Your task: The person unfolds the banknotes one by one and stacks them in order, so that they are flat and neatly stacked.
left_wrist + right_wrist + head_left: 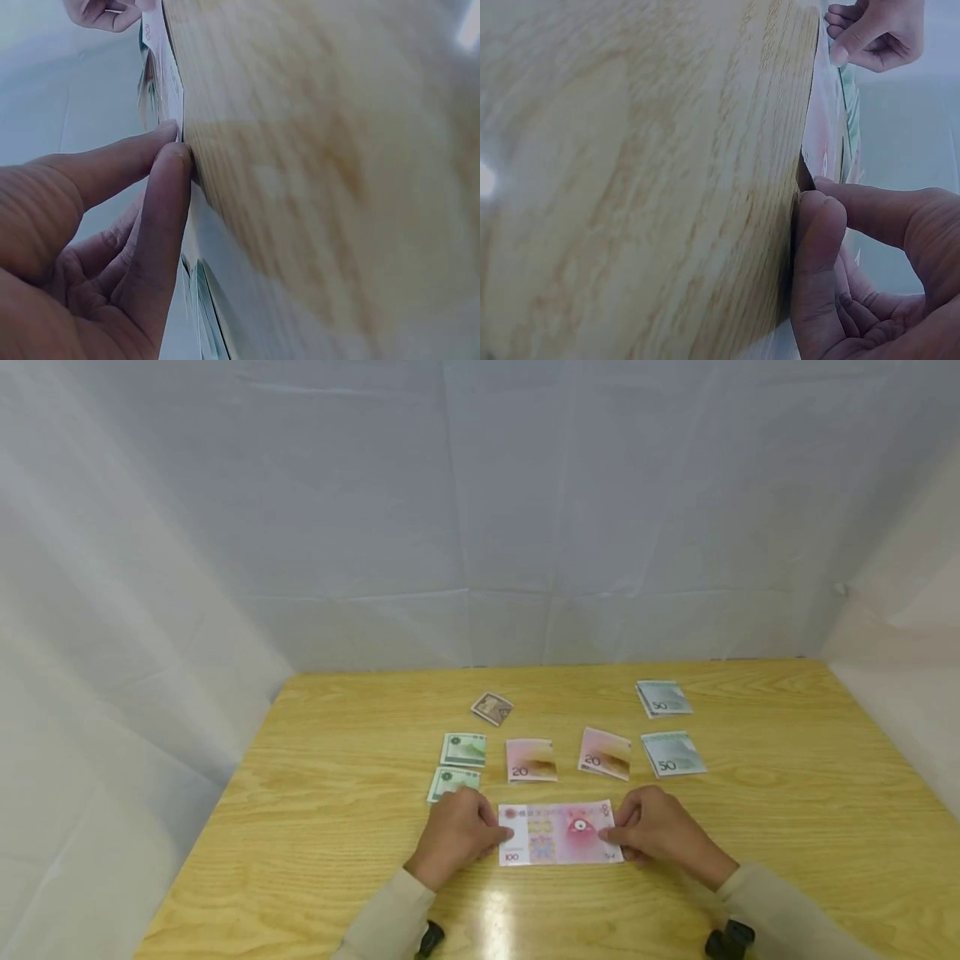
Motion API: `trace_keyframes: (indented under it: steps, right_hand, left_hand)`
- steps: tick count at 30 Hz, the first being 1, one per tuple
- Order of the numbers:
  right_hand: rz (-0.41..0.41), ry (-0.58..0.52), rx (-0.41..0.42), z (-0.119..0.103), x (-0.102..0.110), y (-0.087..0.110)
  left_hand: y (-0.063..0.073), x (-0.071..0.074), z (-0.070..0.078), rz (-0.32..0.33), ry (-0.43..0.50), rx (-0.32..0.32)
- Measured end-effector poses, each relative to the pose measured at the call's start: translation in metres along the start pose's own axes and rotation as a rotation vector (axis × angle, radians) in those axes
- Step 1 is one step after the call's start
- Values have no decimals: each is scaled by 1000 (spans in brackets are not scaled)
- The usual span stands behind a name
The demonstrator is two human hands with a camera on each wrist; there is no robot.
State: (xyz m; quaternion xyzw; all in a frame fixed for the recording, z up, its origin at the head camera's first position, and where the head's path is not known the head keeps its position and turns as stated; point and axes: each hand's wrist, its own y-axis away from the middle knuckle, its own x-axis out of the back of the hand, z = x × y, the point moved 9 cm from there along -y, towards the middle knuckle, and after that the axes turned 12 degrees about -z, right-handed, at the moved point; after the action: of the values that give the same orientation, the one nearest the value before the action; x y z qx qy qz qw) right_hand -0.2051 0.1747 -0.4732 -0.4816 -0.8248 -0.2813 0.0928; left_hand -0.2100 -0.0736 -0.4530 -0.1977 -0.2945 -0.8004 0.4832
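Note:
A pink 100 banknote lies unfolded near the front of the wooden table, its printed side up. My left hand pinches its left end between thumb and forefinger. At the opposite end, my right hand grips the note the same way; the right wrist view shows that end of the pink note lifted a little off the wood. Just beyond my left hand lies a folded green note, partly covered by the fingers.
Behind the pink note lie another folded green note, two folded 20 notes, two folded 50 notes and a small folded brown note. White sheeting hangs behind the wooden table and at both sides.

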Motion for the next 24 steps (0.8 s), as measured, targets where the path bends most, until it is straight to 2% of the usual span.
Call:
trace_keyframes:
  steps: [5,10,15,18,24]
  right_hand:
    - [43,69,-6,1,3,1]
    - [61,103,28,-3,8,2]
    - [114,150,29,-3,30,7]
    - [176,190,-8,-1,50,12]
    - [251,259,-24,8,86,18]
  left_hand:
    - [1,0,1,3,-21,-15]
    - [3,4,3,39,-41,-51]
    - [10,12,5,74,-50,-107]
    - [14,16,3,69,-15,-123]
    - [19,16,-5,3,148,-119]
